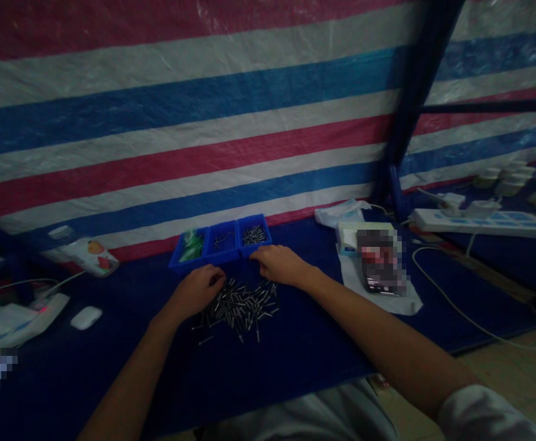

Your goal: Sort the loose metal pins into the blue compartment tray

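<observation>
A loose pile of thin metal pins lies on the dark blue table. My left hand is at the pile's upper left edge, its fingers curled together; what they hold, if anything, is too small to tell. Just in front of the right tray compartment is my right hand, fingers bent and pressed together, their contents hidden. Behind both hands stand three joined blue trays: the left tray holds green plastic, the middle tray a few thin pieces, and the right tray many small metal parts.
A phone rests on white paper at the right. Power strips with cables lie at both sides. A white case and a clear bottle are on the left. Striped sheeting hangs behind the table.
</observation>
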Motion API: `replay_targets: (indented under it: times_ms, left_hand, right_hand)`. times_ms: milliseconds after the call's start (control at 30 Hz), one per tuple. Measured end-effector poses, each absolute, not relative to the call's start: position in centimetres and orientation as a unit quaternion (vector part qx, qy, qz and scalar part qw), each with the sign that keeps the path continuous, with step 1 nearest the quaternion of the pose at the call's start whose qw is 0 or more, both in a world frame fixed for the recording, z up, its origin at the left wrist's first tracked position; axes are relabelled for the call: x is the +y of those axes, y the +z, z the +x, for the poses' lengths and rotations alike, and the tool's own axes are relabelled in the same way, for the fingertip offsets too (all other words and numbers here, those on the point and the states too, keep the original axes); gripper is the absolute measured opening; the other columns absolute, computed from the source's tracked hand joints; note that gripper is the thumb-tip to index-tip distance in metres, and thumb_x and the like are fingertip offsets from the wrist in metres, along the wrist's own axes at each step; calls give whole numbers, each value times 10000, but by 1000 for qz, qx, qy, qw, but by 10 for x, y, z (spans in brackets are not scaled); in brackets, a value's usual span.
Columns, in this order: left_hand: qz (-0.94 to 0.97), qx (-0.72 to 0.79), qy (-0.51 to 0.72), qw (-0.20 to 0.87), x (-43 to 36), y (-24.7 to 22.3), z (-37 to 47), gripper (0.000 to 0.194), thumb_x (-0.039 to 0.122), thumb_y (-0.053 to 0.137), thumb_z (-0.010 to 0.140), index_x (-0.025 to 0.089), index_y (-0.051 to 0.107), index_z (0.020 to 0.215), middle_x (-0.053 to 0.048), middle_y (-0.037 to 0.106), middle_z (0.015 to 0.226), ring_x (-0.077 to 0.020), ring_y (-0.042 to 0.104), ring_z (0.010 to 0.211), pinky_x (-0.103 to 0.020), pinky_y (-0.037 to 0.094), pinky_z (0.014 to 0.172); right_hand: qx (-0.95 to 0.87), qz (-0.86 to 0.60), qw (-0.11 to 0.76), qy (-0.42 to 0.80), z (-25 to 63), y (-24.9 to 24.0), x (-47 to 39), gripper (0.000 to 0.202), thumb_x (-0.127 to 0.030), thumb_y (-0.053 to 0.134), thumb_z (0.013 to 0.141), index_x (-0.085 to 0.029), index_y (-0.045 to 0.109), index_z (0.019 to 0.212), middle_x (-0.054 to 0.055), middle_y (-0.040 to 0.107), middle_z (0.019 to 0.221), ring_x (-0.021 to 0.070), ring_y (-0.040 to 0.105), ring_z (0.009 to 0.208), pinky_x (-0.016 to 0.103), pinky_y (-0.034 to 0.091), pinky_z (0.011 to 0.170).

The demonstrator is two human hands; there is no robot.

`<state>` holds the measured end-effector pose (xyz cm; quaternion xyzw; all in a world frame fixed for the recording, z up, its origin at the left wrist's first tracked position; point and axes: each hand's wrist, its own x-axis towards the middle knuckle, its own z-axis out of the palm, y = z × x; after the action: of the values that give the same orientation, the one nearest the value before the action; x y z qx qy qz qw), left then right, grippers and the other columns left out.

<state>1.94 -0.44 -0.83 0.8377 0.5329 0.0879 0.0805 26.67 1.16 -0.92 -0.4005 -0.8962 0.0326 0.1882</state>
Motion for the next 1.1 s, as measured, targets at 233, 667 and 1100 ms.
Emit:
replay_targets:
  times_ms: [233, 667, 1100]
  left_hand:
    - [840, 528, 87, 87, -5, -8, 20, 252, 294, 449, 897, 194, 679, 918, -63, 679, 944, -219, 631, 857, -324, 448, 766]
    - [834, 536, 90, 91, -7, -5, 20, 241, 307, 466, 893, 196, 679, 900, -54, 680, 908, -210, 624, 827, -317, 441, 736]
    - [853, 507, 90, 80, 0, -14, 7, 230, 159, 465, 888, 204, 676, 971, -52, 681, 1002, -209, 627, 942, -324, 456, 844]
  right_hand:
    - [-815, -380, 357, 254, 258, -8, 18, 273, -144, 552, 797, -191, 701, 1020, 36, 720, 906, 141, 648, 769, 290, 485, 749]
    - [-485, -489, 411, 597, 265, -2, 25, 228, -356, 589, 861, -134, 634, 834, 82, 700, 733, 116, 632, 528, 199, 333, 398]
    - [-854, -388, 271, 215, 255, -17, 13, 170, -231, 601, 811, -183, 728, 913, 38, 716, 866, 151, 627, 776, 271, 431, 707]
